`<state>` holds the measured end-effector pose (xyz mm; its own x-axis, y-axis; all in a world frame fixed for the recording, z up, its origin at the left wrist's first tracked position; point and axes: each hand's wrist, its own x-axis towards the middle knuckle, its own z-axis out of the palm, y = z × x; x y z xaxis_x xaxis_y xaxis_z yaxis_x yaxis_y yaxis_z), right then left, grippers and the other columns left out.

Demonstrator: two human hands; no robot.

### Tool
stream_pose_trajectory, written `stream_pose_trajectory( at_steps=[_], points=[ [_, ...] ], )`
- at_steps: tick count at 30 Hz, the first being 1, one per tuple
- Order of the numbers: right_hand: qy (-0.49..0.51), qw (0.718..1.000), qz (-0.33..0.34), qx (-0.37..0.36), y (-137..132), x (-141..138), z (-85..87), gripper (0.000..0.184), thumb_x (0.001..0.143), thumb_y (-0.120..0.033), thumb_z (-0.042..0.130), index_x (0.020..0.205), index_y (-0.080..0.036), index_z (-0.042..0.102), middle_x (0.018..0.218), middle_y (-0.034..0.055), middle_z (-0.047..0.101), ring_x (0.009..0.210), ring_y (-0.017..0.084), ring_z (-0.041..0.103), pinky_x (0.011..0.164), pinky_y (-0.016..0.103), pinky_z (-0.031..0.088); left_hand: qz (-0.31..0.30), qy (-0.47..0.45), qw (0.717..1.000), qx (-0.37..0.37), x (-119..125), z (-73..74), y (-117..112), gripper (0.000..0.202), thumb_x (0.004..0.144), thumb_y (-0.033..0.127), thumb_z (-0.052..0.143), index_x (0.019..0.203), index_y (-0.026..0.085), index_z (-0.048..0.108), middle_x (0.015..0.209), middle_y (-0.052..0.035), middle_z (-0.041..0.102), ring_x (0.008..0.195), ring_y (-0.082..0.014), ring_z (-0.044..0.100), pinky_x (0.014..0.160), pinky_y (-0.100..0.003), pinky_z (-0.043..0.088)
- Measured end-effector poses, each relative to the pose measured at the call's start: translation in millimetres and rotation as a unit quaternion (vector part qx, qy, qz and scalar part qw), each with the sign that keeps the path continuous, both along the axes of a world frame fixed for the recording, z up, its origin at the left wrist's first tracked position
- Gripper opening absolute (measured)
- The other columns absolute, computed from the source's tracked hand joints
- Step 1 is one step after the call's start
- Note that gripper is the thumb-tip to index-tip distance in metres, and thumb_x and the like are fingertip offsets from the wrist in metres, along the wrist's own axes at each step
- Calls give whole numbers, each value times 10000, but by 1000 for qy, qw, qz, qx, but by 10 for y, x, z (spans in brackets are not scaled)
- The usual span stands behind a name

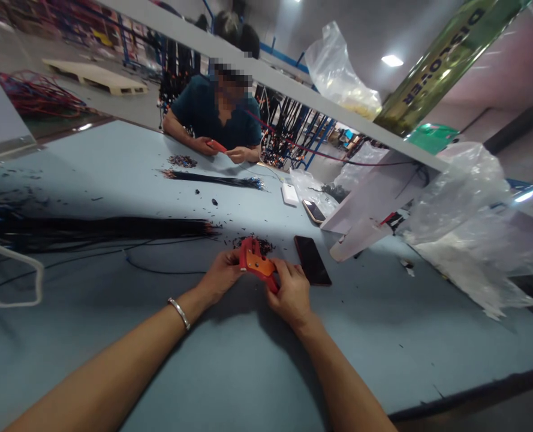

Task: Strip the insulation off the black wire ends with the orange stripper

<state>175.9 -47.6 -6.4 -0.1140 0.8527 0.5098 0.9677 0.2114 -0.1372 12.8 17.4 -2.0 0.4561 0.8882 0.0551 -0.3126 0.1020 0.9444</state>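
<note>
My right hand (291, 291) is closed round the handles of a red and orange wire stripper (258, 264), held above the table. At the tool's jaw end, my left hand (223, 275) has its fingers pinched together. A thin black cable (167, 272) runs along the table from the left into that hand; its end is hidden by the fingers and the tool. Just beyond the tool lies a heap of small dark and reddish offcuts (265, 245). A thick bundle of black cables (113, 231) stretches across the table to the left.
Right of my hands lies a dark phone (313, 260); another phone (313, 211) and a white box (289, 194) sit farther back. Across the table a co-worker (216, 117) holds a red tool, near a smaller cable bundle (216, 179). A shelf with plastic bags (455, 198) stands right.
</note>
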Motion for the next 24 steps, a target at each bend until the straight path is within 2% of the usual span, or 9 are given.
stream_pose_trajectory(
  at_steps=[5, 10, 18, 24],
  points=[
    [-5, 1000, -6, -9, 27, -32, 24, 405, 671, -193, 528, 1070, -148, 577, 922, 111, 676, 783, 249, 608, 776, 366, 438, 2, 0, 1000, -6, -4, -20, 9, 171, 637, 243, 739, 776, 144, 743, 784, -33, 741, 751, -171, 647, 780, -275, 485],
    [-20, 999, -40, -24, 54, -70, 23, 347, 667, -208, 531, 1003, -166, 608, 793, 76, 694, 674, 224, 622, 753, 341, 441, 15, 11, 1000, -3, 6, -39, 22, 140, 665, 247, 721, 755, 140, 737, 762, -21, 731, 742, -156, 628, 774, -256, 473],
    [-56, 995, -75, -35, 69, -65, -13, 282, 689, -239, 524, 946, -181, 624, 683, 52, 683, 608, 195, 615, 701, 295, 425, 7, 5, 1000, -9, 25, 20, 8, 98, 677, 209, 697, 751, 164, 744, 737, 7, 723, 743, -129, 618, 782, -225, 457],
    [-68, 993, -81, -46, 68, -77, 17, 241, 696, -249, 515, 901, -180, 623, 642, 50, 674, 571, 194, 609, 666, 289, 423, 16, 23, 1000, -12, 26, 2, 18, 111, 676, 222, 705, 759, 158, 744, 764, -6, 732, 736, -138, 623, 770, -237, 461]
  ],
)
